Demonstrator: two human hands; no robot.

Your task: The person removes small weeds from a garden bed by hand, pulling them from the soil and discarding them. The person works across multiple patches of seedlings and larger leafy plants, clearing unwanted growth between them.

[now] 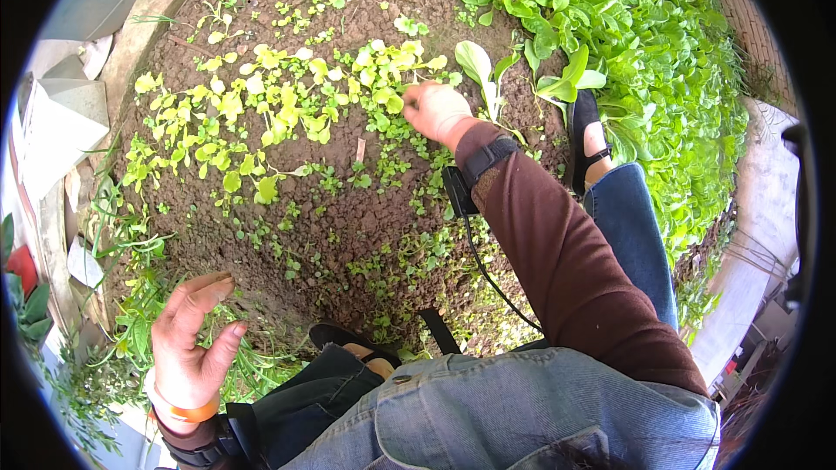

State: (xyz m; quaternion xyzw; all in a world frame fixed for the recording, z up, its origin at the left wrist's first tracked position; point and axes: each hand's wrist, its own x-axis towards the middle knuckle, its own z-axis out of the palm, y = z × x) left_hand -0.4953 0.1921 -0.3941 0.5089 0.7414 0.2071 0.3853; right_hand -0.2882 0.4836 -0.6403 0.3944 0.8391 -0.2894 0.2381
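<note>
My right hand reaches down to the right end of a band of small yellow-green seedlings. Its fingertips are curled at the leaves; whether they pinch a stem cannot be made out. Just to its right a larger pale-stemmed leafy plant leans over the brown soil. My left hand is raised at the lower left, fingers bent and thumb apart, with nothing in it. An orange band circles that wrist. Tiny green sprouts dot the soil below the seedlings.
Dense leafy greens fill the right side, beside a pale slab edge. My shoes stand in the bed, one near the greens, one at the bottom. A curved border and white broken pieces lie at the left. A cable hangs from my right wrist.
</note>
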